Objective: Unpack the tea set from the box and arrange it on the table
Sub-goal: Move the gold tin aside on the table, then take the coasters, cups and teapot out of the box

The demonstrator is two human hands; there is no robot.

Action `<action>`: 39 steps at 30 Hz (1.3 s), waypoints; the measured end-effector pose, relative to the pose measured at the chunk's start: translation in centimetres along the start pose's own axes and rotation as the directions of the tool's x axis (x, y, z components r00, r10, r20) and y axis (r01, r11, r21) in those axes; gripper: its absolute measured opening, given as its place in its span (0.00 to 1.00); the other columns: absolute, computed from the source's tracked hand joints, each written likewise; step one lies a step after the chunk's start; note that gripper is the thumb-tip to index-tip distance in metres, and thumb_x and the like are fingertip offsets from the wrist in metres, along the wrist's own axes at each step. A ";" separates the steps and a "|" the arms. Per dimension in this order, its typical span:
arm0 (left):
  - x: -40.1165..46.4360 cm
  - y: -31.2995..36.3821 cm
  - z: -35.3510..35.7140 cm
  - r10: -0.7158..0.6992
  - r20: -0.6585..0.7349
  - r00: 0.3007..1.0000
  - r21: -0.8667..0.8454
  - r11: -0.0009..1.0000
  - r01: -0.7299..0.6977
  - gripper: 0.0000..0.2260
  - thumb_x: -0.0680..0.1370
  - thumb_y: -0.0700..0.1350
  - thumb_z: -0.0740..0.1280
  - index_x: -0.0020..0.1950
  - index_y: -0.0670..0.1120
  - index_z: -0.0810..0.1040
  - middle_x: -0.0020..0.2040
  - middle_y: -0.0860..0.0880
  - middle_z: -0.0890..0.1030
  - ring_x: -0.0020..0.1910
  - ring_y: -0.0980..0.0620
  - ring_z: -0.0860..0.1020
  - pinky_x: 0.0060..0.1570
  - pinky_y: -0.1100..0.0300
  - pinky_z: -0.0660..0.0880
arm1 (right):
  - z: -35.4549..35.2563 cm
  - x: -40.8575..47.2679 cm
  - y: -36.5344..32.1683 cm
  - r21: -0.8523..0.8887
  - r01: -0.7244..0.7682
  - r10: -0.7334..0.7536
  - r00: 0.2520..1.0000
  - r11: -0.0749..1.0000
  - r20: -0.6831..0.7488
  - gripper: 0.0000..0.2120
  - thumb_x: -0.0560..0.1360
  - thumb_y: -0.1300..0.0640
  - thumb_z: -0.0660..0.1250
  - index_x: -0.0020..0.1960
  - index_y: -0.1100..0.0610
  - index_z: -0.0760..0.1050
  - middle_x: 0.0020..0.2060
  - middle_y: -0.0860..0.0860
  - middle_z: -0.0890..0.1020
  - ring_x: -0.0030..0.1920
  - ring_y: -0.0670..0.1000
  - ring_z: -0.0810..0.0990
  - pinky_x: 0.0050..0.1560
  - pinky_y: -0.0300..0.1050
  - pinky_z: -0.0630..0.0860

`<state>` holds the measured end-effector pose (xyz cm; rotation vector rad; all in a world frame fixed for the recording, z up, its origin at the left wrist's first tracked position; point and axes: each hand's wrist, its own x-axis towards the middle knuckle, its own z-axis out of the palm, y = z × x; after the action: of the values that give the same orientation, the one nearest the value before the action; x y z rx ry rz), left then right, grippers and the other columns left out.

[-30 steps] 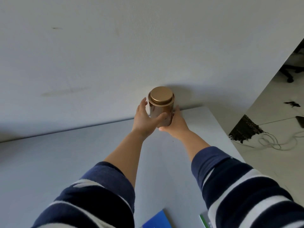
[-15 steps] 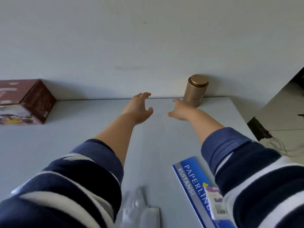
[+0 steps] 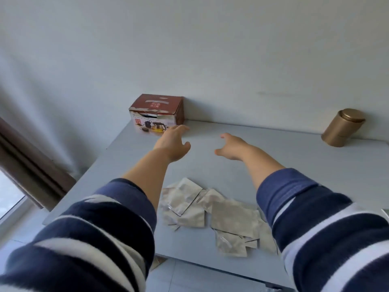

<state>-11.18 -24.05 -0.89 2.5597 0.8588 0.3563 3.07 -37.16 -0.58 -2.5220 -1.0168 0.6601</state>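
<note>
Foil packets [image 3: 212, 213] lie loose on the near part of the surface [image 3: 294, 165], not relevant. Further out, left hand [image 3: 173, 143] and right hand [image 3: 232, 147] both empty, fingers spread, above the surface. Box [image 3: 156, 111] sits at the far left corner against the wall, left hand just short of it. Cardboard, torn front edge, likely glass inside: fragile, some weight. Grip both end walls, not the flap. Gold tin [image 3: 342, 128] far right.
</note>
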 end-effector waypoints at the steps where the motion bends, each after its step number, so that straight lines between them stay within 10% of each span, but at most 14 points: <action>1: -0.4 -1.5 -0.9 -0.024 -0.014 1.000 -0.004 1.000 0.024 0.22 0.78 0.45 0.63 0.72 0.48 0.67 0.71 0.47 0.69 0.69 0.47 0.67 0.65 0.52 0.67 | 0.7 0.1 -1.4 0.006 0.007 -0.007 1.000 1.000 0.011 0.34 0.76 0.50 0.66 0.77 0.54 0.54 0.72 0.55 0.66 0.70 0.57 0.68 0.66 0.46 0.66; 20: 13.0 -19.5 -3.6 -0.296 -0.090 0.951 -0.141 0.949 0.282 0.28 0.76 0.44 0.67 0.74 0.46 0.62 0.74 0.48 0.62 0.72 0.46 0.61 0.66 0.52 0.66 | 6.9 20.4 -15.5 -0.100 0.212 -0.231 0.934 0.972 -0.273 0.24 0.76 0.47 0.63 0.70 0.52 0.67 0.67 0.54 0.70 0.68 0.57 0.66 0.65 0.54 0.69; 25: 17.5 -22.8 -2.7 -0.422 -0.009 0.907 -0.270 0.874 0.404 0.40 0.75 0.49 0.68 0.78 0.44 0.47 0.77 0.47 0.54 0.74 0.46 0.59 0.70 0.48 0.63 | 8.4 25.7 -17.8 -0.089 0.093 -0.112 0.963 0.992 -0.244 0.34 0.72 0.40 0.66 0.74 0.43 0.56 0.76 0.55 0.51 0.74 0.65 0.55 0.70 0.60 0.62; 31: 20.4 -25.1 -2.2 -0.401 0.035 0.915 -0.419 0.825 0.378 0.28 0.73 0.47 0.70 0.70 0.46 0.63 0.61 0.49 0.72 0.62 0.49 0.72 0.55 0.58 0.69 | 9.3 28.1 -18.7 -0.074 0.001 -0.021 0.963 0.997 -0.270 0.37 0.67 0.36 0.69 0.72 0.41 0.59 0.76 0.56 0.50 0.69 0.66 0.62 0.63 0.54 0.69; 39: 19.6 -25.2 -2.5 -0.431 0.037 0.902 -0.348 0.840 0.416 0.27 0.70 0.47 0.68 0.68 0.49 0.63 0.59 0.54 0.73 0.52 0.52 0.73 0.46 0.60 0.67 | 11.0 26.4 -19.4 -0.060 -0.052 0.026 0.930 0.997 -0.368 0.33 0.68 0.38 0.69 0.70 0.41 0.62 0.74 0.54 0.56 0.64 0.66 0.66 0.59 0.50 0.71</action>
<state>-9.81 7.09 -8.25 1.9740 1.2256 0.3849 3.23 -3.49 -8.32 -2.5957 -0.8664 0.1498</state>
